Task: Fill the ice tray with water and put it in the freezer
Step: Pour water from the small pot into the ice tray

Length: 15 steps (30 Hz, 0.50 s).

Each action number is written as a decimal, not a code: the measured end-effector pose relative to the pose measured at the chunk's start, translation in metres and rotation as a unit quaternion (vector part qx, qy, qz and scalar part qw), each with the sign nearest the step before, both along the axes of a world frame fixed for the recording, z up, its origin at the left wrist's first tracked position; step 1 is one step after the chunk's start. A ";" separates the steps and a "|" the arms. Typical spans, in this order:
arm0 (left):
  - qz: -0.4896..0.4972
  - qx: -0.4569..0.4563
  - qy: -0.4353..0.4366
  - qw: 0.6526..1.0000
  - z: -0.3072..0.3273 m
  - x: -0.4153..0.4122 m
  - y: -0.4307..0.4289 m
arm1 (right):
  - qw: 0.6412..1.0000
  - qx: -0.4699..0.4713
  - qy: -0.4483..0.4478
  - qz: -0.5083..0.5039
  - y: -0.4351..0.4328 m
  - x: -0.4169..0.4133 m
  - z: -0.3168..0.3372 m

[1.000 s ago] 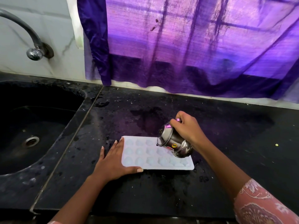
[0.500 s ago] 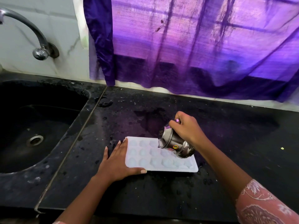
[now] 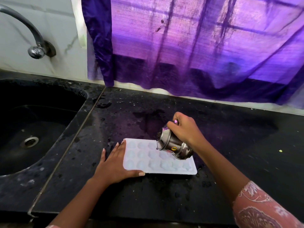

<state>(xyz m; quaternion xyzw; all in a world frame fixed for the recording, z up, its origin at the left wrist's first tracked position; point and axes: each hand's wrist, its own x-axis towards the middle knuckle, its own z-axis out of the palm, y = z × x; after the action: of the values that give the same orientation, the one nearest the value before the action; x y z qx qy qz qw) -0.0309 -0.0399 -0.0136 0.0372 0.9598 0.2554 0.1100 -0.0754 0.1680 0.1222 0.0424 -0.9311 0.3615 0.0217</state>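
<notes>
White ice tray [image 3: 148, 163] flat on black worktop [image 3: 164, 203], left hand [image 3: 115, 167] fingers spread, bracing its 9 o'clock edge, right hand [image 3: 185, 129] fingers wrapped around steel cup [image 3: 174, 146] tilted over tray's 1 o'clock cells.

A single wide-angle camera sits at head height and looks forward and down over the dark tabletop [image 3: 164, 203]; both forearms reach in from the bottom edge, so the view is close, within arm's reach of the ice tray [image 3: 158, 162] near the middle of the frame. It faces the back wall, with the purple curtain [image 3: 197, 46] filling the top, the sink [image 3: 32, 129] and tap [image 3: 32, 38] at the left; straight edges bow toward the borders; no second view shares the scene.
</notes>
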 end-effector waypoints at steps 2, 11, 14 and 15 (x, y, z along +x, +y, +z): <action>-0.001 -0.002 -0.002 1.000 0.001 0.000 0.000 | 1.000 0.000 0.000 0.000 0.000 0.000 0.001; -0.003 -0.003 -0.005 1.000 0.001 0.000 -0.001 | 1.000 0.009 -0.001 0.005 0.001 0.000 0.002; -0.005 -0.006 -0.006 1.000 0.001 0.000 0.000 | 1.000 0.013 0.002 0.006 0.000 0.000 0.001; -0.005 -0.007 -0.007 1.000 0.001 0.000 -0.001 | 1.000 0.015 0.002 0.006 0.000 0.000 0.001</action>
<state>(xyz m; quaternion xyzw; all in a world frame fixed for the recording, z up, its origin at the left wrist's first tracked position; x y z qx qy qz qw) -0.0309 -0.0404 -0.0126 0.0396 0.9606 0.2484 0.1187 -0.0752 0.1684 0.1233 0.0487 -0.9361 0.3477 0.0209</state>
